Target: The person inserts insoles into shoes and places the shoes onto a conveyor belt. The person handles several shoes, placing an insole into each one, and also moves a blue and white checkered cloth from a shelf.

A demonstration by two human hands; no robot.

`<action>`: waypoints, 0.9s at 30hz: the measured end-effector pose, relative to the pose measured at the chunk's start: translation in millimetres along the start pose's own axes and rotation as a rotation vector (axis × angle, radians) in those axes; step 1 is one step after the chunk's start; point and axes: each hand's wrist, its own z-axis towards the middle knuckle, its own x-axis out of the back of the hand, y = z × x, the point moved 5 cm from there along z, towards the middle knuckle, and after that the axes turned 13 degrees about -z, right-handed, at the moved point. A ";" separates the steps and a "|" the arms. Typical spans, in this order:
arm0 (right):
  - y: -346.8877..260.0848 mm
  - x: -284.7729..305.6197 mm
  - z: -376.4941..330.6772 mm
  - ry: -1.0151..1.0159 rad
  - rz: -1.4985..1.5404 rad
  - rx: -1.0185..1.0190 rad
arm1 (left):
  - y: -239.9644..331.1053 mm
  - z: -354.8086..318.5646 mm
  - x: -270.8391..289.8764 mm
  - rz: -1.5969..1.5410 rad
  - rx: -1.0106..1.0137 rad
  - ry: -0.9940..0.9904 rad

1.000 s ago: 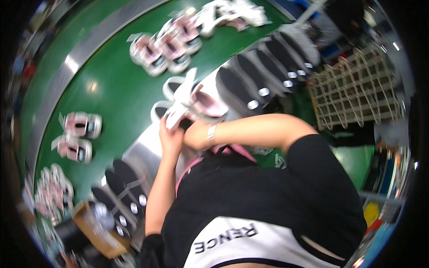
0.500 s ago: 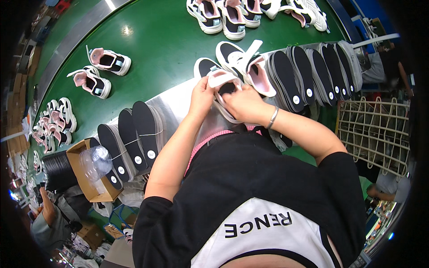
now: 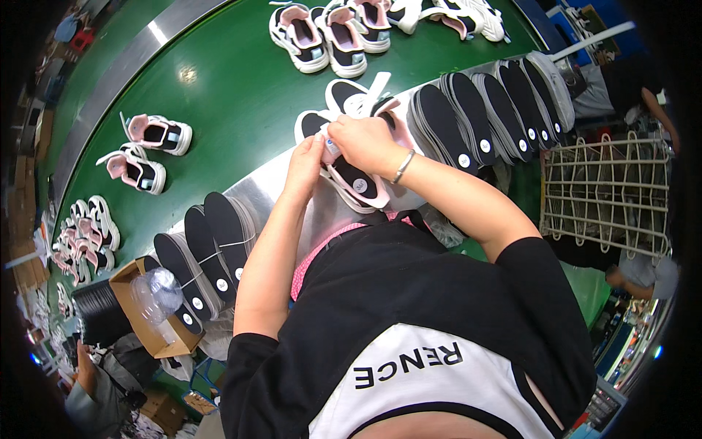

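A white, pink and black sneaker [image 3: 371, 194] lies in front of me. Inside its opening a black insole [image 3: 355, 174] with a round white sticker shows at the heel. The pale tongue [image 3: 331, 150] is pinched between the fingers of my left hand [image 3: 301, 167] and my right hand [image 3: 364, 144], which meet over the shoe. My right hand and wrist cover part of the opening. Just beyond stands a second sneaker [image 3: 347, 92] of the same kind, with a white strap sticking up, partly hidden behind my right hand.
Bundled black insoles [image 3: 232, 238] stand to the left, beside a cardboard box [image 3: 143, 311] with clear plastic. More insole stacks [image 3: 446, 121] line the right. Sneakers [image 3: 300, 33] stand on the green conveyor belt [image 3: 227, 88]. A wire rack [image 3: 607, 194] is at far right.
My right hand has come out of the shoe's opening and moved to the tongue beside my left hand. The insole's sticker now shows inside. The whole view has shifted slightly.
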 end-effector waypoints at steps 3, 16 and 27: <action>-4.1 0.0 1.9 -0.137 0.207 -0.011 | 8.4 -3.9 7.0 -0.003 -0.057 0.074; 28.3 64.3 -61.2 0.115 0.661 -0.059 | 45.9 -71.3 -65.0 0.132 -0.248 -0.144; 183.6 18.2 -129.3 -0.215 -0.116 -0.755 | 97.3 -126.7 59.4 0.517 -0.568 0.485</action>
